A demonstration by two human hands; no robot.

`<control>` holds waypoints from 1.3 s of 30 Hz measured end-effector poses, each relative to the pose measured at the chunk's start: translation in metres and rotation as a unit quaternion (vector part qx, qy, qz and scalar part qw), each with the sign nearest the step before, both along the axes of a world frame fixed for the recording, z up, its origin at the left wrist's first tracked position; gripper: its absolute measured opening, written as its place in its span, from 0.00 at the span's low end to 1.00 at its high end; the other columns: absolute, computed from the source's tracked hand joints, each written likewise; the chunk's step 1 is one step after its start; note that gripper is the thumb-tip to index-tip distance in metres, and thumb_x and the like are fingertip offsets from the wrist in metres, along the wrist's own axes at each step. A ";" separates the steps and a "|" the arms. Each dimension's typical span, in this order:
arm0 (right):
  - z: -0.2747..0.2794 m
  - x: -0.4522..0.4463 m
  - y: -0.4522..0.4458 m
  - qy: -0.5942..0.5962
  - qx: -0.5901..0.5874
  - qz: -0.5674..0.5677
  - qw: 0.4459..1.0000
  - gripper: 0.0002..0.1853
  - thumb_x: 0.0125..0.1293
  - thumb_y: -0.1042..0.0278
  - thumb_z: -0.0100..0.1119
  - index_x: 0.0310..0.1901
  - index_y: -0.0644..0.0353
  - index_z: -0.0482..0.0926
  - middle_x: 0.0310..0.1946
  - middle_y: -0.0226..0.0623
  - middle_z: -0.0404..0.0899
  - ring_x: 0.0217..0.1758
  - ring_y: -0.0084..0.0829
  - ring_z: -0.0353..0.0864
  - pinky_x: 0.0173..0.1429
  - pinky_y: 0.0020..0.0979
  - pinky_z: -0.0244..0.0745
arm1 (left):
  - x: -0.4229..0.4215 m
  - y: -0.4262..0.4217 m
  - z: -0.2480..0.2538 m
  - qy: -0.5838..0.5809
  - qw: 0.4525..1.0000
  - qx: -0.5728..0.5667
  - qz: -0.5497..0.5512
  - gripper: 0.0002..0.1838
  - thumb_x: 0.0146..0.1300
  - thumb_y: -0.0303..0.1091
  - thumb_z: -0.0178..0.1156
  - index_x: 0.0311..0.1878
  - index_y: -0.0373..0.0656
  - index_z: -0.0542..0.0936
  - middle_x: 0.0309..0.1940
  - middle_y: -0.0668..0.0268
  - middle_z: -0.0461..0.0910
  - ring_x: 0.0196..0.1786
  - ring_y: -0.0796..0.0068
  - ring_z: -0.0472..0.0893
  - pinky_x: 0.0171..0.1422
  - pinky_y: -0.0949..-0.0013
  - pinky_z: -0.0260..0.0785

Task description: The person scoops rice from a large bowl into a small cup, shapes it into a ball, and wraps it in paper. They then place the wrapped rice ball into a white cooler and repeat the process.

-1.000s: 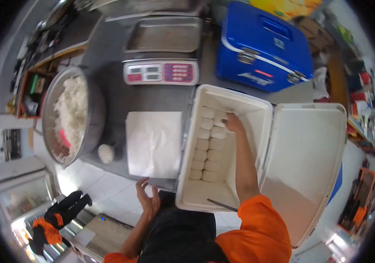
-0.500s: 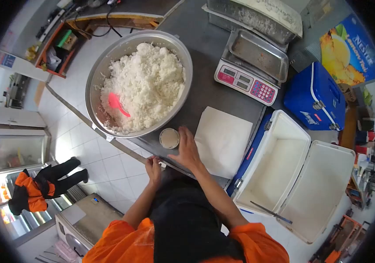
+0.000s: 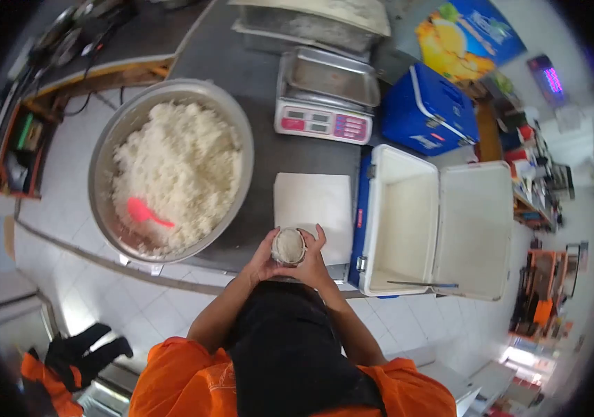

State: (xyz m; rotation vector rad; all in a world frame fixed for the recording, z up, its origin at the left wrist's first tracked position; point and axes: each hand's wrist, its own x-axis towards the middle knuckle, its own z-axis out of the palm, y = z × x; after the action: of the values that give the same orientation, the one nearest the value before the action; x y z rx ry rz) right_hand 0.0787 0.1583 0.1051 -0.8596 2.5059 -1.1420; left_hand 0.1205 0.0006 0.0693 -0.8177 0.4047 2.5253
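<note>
Between both hands, close to the counter's front edge, is a small round cup (image 3: 288, 246) with a pale, whitish top; I cannot tell whether that is its base or its contents. My left hand (image 3: 263, 260) wraps its left side. My right hand (image 3: 313, 263) grips the right side, thumb and fingers curved round it. Just beyond lies a stack of white paper sheets (image 3: 316, 201), partly under the hands. To the left, a large metal basin (image 3: 240, 174) holds a mound of cooked white rice (image 3: 179, 167) with a pink rice paddle (image 3: 145, 212) lying in it.
A digital scale (image 3: 321, 124) with a metal tray (image 3: 332, 78) stands at the back. On the right are an open white-lined cooler (image 3: 401, 215) and a closed blue cooler (image 3: 430, 111). Another person (image 3: 54, 372) is at lower left, on the tiled floor.
The cup has left the counter beside the basin and is now held in both hands near the paper stack. My head view has turned and shifted right.
</note>
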 end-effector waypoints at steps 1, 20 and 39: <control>0.002 0.004 0.013 -0.058 -0.101 -0.068 0.991 0.71 0.38 0.52 0.87 0.72 0.64 0.39 0.66 0.53 0.61 0.68 0.47 0.67 0.68 0.47 0.68 | -0.014 0.008 -0.003 0.012 0.999 -0.018 -0.029 0.30 0.71 0.64 0.48 0.59 0.50 0.77 0.54 0.63 0.81 0.52 0.64 0.83 0.51 0.56 0.80; 0.010 0.067 0.146 -0.048 -0.135 -0.336 0.931 0.54 0.59 0.68 0.73 0.72 0.61 0.38 0.63 0.51 0.65 0.59 0.40 0.76 0.53 0.37 0.78 | -0.101 0.098 -0.037 0.305 0.268 -0.873 -0.269 0.28 0.62 0.49 0.64 0.61 0.44 0.73 0.47 0.44 0.70 0.51 0.48 0.70 0.54 0.50 0.68; 0.089 -0.015 -0.015 -0.048 -0.138 -0.014 0.989 0.07 0.67 0.67 0.64 0.42 0.59 0.81 0.33 0.36 0.85 0.34 0.29 0.84 0.35 0.31 0.75 | 0.171 -0.039 0.046 0.045 0.871 -0.484 0.074 0.27 0.72 0.49 0.49 0.65 0.39 0.67 0.56 0.55 0.77 0.58 0.60 0.77 0.59 0.53 0.73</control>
State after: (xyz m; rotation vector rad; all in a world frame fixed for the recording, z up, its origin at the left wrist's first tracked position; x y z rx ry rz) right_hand 0.0637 0.1430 0.1940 -0.8141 2.3239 -1.5284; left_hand 0.2918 -0.0380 0.1154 -1.0745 1.7814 2.4098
